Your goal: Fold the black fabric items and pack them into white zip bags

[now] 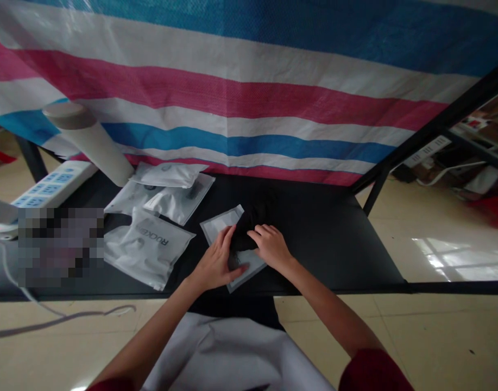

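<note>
A soft-looking black bundle (247,231), too dark to tell its kind, lies on a flat white plastic bag (249,267) on the black table. My left hand (216,263) rests at the bundle's left side, over the bag, with fingers stretched and the thumb spread away from them. On the other side, my right hand (272,248) has its fingers curled onto the bundle's right edge. The upper left part of the bag sticks out past my left fingers. Whatever is under the bundle is hidden.
Left of my hands lie a printed frosted zip bag (149,247) and several filled bags (167,176). Behind them a white bottle (96,144) leans beside a power strip (55,187). A striped tarp (240,103) hangs along the back. A cable (61,320) crosses the table's front left edge.
</note>
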### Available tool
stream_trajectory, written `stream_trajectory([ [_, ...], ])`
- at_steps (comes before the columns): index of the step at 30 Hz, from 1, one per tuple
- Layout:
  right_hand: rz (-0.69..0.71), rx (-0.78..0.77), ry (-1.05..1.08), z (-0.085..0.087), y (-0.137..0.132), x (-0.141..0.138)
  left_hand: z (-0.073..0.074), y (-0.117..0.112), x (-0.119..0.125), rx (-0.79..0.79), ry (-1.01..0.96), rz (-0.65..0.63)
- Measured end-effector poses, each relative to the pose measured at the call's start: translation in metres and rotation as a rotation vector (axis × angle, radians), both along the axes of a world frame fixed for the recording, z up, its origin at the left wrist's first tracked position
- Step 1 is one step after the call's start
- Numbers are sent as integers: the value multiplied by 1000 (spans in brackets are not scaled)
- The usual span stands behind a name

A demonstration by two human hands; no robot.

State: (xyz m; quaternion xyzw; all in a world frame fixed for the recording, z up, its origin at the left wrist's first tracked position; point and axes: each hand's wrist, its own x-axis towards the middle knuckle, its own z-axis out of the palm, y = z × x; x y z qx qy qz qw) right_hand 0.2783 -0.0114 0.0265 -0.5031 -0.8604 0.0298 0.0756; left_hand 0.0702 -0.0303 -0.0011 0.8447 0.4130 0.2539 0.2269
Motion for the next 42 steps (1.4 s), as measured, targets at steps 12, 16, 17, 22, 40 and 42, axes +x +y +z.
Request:
stream_trajectory([
  [12,105,-379,607,32,-20,34,24,21,2,9,-73,-179],
  [16,-38,-432,727,22,-19,36,23,19,18,-62,-109,-185],
  [17,-95,-403,749,20,-20,37,20,19,22,-94,-127,-167],
  [22,-257,100,743,17,-37,26,6,21,38,-258,-253,13],
  [40,-301,-148,358,8,3,17,5,15,36,-172,-325,142],
  [42,-311,-240,448,12,20,29,5,18,34,-191,-295,78],
])
